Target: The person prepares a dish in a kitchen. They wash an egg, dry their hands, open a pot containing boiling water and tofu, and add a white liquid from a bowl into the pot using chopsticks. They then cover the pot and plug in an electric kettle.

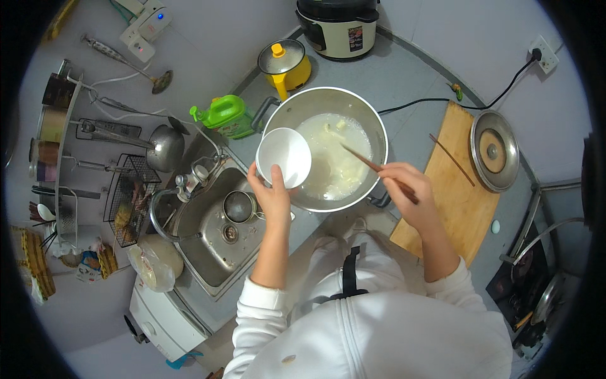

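A large metal pot [293,106] stands before me, holding cloudy whitish liquid [348,177] with pale yellowish lumps. My left hand [273,201] grips a white bowl [288,158] over the pot's left rim, thumb on the inside. The bowl's white inside faces up and looks empty. In my right hand [411,192] is a brown wooden utensil [362,158], held slantwise across the right rim with its tip over the liquid. Whether it is one stick or a pair of chopsticks cannot be made out.
Left lies a steel sink [213,258] with a strainer [239,206] inside. Behind the pot are a green jug [229,113], a yellow lidded pot [291,71] and an electric cooker [338,35]. A cutting board [457,203] bearing a thin stick [452,159] and a metal lid [494,151] sit right.
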Motion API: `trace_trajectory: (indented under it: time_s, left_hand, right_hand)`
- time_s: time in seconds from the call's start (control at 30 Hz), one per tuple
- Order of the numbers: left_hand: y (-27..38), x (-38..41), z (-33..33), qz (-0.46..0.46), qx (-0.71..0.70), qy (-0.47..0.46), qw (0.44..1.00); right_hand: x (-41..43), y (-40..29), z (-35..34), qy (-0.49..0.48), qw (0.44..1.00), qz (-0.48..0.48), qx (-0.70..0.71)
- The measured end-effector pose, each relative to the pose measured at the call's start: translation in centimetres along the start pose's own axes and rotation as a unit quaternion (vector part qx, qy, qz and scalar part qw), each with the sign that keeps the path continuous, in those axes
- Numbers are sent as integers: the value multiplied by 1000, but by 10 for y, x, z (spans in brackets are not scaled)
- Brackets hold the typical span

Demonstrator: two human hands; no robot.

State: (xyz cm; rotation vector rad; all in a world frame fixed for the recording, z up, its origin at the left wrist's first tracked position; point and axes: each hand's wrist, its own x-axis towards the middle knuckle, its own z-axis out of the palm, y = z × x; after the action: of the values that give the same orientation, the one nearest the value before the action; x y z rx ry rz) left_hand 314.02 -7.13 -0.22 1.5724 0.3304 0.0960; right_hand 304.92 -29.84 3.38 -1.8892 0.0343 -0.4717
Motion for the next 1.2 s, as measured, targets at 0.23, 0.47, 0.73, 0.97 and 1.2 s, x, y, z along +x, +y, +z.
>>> trace_trajectory:
  time_s: [0.23, 0.47, 0.73, 0.97, 1.2]
  left_hand:
    - [3, -5, -42, -126, -153, 12, 980]
    - [-13, 0, -123, -195, -207, 30, 958]
    - [-47, 6, -195, -251, -220, 51, 941]
    - [-68, 17, -221, -271, -208, 60, 938]
    - [-75, 27, -233, -286, -211, 40, 934]
  right_hand:
    - [-6, -11, 27, 32, 999, 13, -7]
    - [-20, -67, 90, -18, 983, -176, -52]
    - [-50, -94, 192, -168, 968, -186, -26]
    - [-66, -96, 226, -164, 968, -185, -40]
    - [-71, -96, 242, -159, 972, -166, -48]
